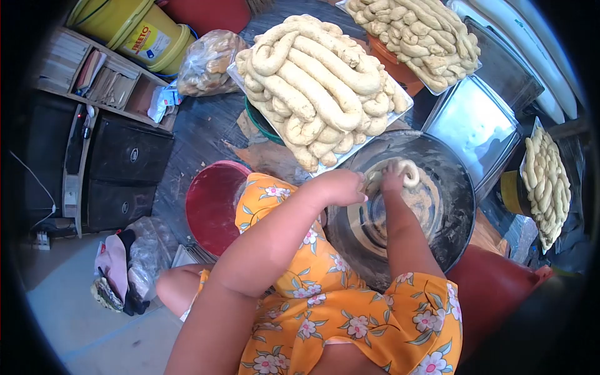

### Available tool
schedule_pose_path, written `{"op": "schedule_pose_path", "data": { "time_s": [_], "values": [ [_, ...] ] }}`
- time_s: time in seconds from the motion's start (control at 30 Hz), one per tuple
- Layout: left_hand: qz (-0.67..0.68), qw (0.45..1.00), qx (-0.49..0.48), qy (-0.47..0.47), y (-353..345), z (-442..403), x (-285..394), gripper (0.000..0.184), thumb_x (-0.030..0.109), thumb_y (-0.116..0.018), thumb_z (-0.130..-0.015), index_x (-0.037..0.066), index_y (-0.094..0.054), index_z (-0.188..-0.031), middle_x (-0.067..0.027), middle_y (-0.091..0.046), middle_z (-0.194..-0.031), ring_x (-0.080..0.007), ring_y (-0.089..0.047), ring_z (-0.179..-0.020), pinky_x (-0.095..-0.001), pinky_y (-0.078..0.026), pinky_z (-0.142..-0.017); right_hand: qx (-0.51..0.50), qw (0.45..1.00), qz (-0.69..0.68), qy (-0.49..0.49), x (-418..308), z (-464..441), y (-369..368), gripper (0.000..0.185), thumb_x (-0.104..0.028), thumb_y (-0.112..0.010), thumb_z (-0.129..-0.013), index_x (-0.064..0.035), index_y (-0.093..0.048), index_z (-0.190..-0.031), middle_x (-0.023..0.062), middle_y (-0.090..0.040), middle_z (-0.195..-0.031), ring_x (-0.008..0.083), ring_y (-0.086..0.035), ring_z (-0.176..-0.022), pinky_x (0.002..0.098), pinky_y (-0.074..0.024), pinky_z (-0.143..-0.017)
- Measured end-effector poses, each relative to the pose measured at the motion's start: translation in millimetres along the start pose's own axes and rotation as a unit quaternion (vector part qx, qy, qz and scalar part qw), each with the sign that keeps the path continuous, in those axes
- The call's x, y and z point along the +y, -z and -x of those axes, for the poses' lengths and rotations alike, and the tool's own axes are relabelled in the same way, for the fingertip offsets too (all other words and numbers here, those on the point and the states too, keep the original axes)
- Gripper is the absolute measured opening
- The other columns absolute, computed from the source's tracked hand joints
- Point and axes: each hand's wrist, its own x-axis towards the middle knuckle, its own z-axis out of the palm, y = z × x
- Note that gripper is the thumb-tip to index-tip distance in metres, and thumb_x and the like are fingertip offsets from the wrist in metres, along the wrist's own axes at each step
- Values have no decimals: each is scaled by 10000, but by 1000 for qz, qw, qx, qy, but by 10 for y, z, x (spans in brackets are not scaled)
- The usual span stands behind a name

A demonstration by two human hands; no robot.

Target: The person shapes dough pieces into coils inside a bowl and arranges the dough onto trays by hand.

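The right hand is gripping dough inside the basin; the left hand is curling near its left rim, contents hidden.

A tray crowds the basin far-left, leaving its right open

dough coil part. hidden by R hand, grn tub mostly under tray, bkgd red tub cut off
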Motion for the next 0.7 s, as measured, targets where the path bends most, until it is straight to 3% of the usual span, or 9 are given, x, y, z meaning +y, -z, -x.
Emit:
{"op": "schedule_pose_path", "data": {
  "time_s": [0.17, 0.23, 0.3, 0.37, 0.43, 0.5, 0.57, 0.63, 0.7],
  "values": [
    [4, 999, 31, -25, 11, 60, -32, 584, 367, -603, -810, 14, -484, -1260, -232, -564, -1168, -343, -544, -1091, -380, -418, -938, -205, 969, -57, 128, -386, 330, 659, 412, -259, -466, -848, -170, -528, -1245, 92, -570, -1223, 267, -412, -1265, 622, -109, -1051],
    [-8, 998, 46, -34, -37, -7, -96, 582, 366, -604, -808, 9, -490, -1253, -232, -565, -1166, -344, -545, -1090, -379, -418, -938, -103, 977, -149, 112, -637, 725, 560, 378, -284, -478, -821, -103, -604, -1128, 100, -611, -1129, 246, -474, -1190, 558, -91, -1093],
    [-7, 998, 50, -31, -14, 31, -60, 581, 365, -605, -806, 4, -494, -1247, -232, -566, -1164, -345, -545, -1088, -378, -418, -938, 11, 980, 2, 200, -887, 1133, 253, 336, -219, -473, -799, -79, -639, -1056, 128, -633, -1080, 257, -543, -1105, 536, -89, -1102],
    [-4, 998, 53, -37, -14, 53, -62, 581, 369, -607, -803, -3, -501, -1236, -234, -566, -1162, -349, -543, -1089, -376, -416, -941, -258, 911, -40, 318, -986, 1333, 42, 329, -207, -497, -781, -68, -671, -1023, 153, -653, -1038, 277, -608, -1006, 485, -238, -1049],
    [-8, 997, 69, -42, -99, 29, -117, 586, 372, -608, -802, -3, -499, -1238, -234, -567, -1161, -352, -544, -1085, -377, -416, -942, -337, 838, 44, 426, -878, 1536, 30, 323, -239, -553, -770, -92, -672, -1032, 138, -672, -972, 252, -619, -977, 414, -329, -984],
    [-9, 995, 83, -47, -130, 42, -146, 588, 375, -608, -802, -3, -497, -1239, -236, -568, -1159, -355, -545, -1082, -379, -416, -942, -331, 876, -182, 301, -626, 1512, 18, 334, -255, -603, -752, -83, -660, -1033, 136, -671, -959, 257, -627, -937, 394, -384, -913],
    [-5, 996, 80, -49, -136, 98, -172, 588, 378, -608, -803, -3, -497, -1238, -240, -568, -1156, -355, -547, -1080, -381, -416, -941, -316, 847, -401, 147, -336, 1506, -35, 359, -271, -652, -734, -73, -647, -1033, 135, -669, -945, 262, -634, -896, 375, -439, -841],
    [18, 997, 67, -30, -111, 144, -206, 576, 360, -614, -806, 2, -494, -1242, -232, -570, -1162, -332, -553, -1083, -370, -426, -927, -156, 890, -429, -16, -8, 1397, -26, 289, -250, -654, -767, -32, -615, -952, 118, -657, -847, 263, -624, -792, 363, -486, -658],
    [31, 997, 73, -24, -117, 150, -249, 571, 349, -618, -808, 9, -491, -1249, -224, -576, -1157, -320, -564, -1070, -364, -435, -912, -56, 795, -562, -222, 264, 1359, 129, 365, -261, -669, -736, -5, -615, -991, 151, -649, -824, 249, -620, -723, 378, -481, -678]
  ]
}}
